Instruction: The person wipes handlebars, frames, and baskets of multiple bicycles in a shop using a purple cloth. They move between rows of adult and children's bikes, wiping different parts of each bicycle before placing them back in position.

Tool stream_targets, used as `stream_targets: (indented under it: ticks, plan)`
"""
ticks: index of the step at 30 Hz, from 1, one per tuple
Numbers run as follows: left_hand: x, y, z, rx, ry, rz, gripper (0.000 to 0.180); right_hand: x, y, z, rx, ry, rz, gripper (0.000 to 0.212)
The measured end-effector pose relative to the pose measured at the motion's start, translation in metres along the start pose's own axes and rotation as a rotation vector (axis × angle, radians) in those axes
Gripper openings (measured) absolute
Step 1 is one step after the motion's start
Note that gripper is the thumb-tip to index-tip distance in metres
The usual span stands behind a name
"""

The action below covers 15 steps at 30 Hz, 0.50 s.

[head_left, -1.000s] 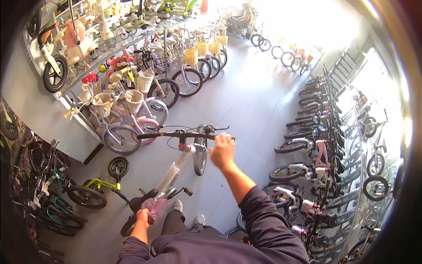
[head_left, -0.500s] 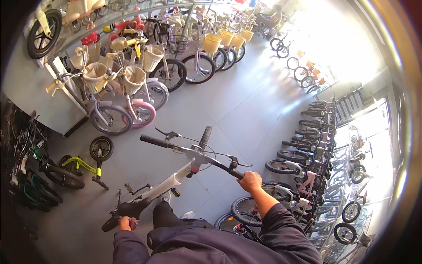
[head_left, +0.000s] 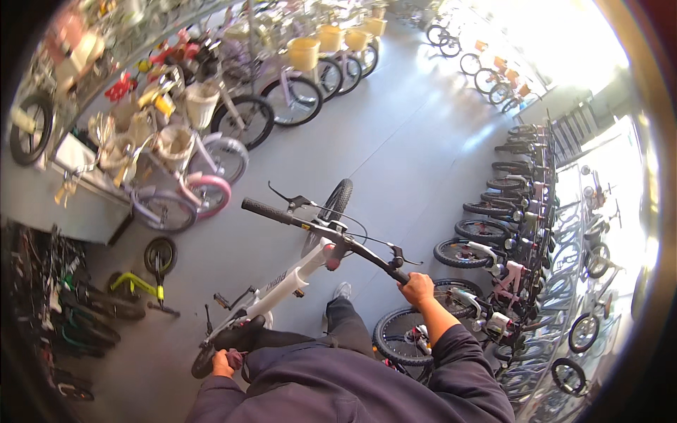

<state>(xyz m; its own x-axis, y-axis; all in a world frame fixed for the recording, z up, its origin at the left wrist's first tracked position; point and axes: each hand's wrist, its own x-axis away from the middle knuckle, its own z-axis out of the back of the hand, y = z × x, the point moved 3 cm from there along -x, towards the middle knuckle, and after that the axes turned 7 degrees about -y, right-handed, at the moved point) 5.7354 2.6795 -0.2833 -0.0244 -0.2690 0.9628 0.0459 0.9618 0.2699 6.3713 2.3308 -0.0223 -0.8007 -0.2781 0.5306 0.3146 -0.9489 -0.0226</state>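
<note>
A white bicycle (head_left: 285,282) with black handlebars stands in front of me, slightly to the left. My right hand (head_left: 416,289) is closed around its right handlebar grip; the brake lever beside it is not squeezed. The left grip (head_left: 268,211) is free. Low at the left, my left hand (head_left: 224,363) is closed on a small dark maroon thing (head_left: 235,357), perhaps a cloth, close to the black saddle (head_left: 248,331). Whether that hand also touches the saddle I cannot tell. The front wheel (head_left: 328,215) points ahead on the grey floor.
Bicycles with baskets (head_left: 176,148) line the left side. A yellow-green balance bike (head_left: 144,283) stands nearer, by a dark cluster of bikes. Along the right runs a row of bicycles (head_left: 486,229), the closest wheel (head_left: 405,337) beside my right forearm. Grey floor (head_left: 402,155) stretches ahead between the rows.
The view has shifted. My legs have stepped, with one shoe now farther forward. The front wheel has turned more to the right. Both hands keep their holds, the left lower beside the saddle.
</note>
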Motion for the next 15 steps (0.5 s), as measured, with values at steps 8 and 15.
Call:
stream_targets:
  ticks: [8,15]
  plan:
    - [0.055,0.009,-0.230,-0.151,-0.144,-0.037,0.023,-0.154,0.083,0.090,-0.210,-0.137,-0.051,0.046]
    - [0.075,0.005,-0.420,-0.108,-0.348,0.157,0.015,-0.282,0.155,0.177,-0.389,-0.021,-0.023,0.053]
